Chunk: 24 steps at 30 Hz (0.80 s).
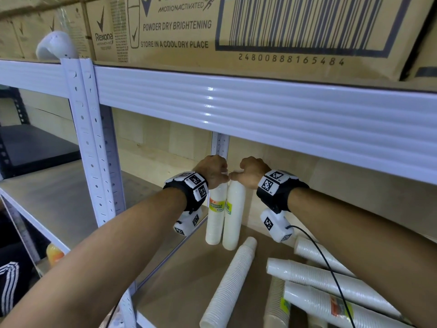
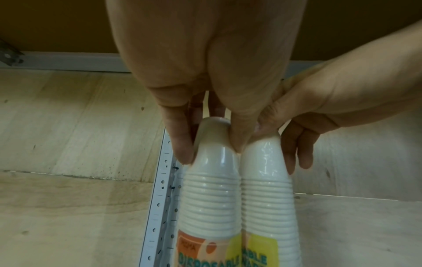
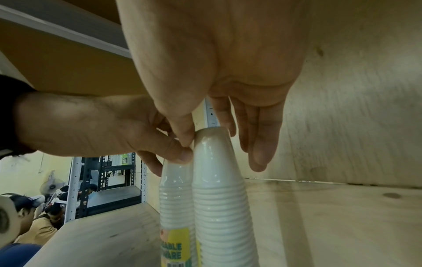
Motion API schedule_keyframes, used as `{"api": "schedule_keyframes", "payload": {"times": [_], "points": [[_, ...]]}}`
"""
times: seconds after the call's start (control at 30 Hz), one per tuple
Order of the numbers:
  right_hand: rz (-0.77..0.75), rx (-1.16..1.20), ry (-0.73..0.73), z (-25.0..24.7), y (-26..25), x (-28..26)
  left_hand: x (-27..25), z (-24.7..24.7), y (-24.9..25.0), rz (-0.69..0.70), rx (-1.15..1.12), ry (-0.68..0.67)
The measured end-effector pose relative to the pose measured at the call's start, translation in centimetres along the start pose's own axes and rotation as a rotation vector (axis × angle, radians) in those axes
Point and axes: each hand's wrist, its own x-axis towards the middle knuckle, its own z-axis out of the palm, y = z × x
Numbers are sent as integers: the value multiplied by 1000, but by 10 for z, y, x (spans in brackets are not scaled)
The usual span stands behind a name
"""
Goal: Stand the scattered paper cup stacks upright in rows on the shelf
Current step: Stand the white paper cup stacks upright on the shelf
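Note:
Two wrapped stacks of white paper cups stand upright side by side at the back left of the shelf. My left hand (image 1: 212,171) grips the top of the left stack (image 1: 214,221), thumb and fingers around its top cup (image 2: 211,137). Around the top of the right stack (image 1: 233,221) my right hand (image 1: 250,172) pinches with thumb and fingers (image 3: 258,159). The two stacks touch along their sides. Several more stacks lie flat on the shelf board: one in the middle (image 1: 231,280) and a crossed pile at the right (image 1: 319,275).
The upper shelf's white beam (image 1: 260,110) hangs just above my hands, with cardboard boxes (image 1: 189,31) on it. A perforated post (image 1: 220,144) rises behind the stacks and another (image 1: 92,138) at the front left. A black cable (image 1: 331,275) crosses the pile.

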Motion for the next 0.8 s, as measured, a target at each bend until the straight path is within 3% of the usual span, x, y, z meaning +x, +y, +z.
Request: {"api": "schedule_keyframes", "payload": {"times": [0.8], "points": [[-37, 66, -19, 5, 4, 5, -7, -3, 6, -20, -4, -10]]}}
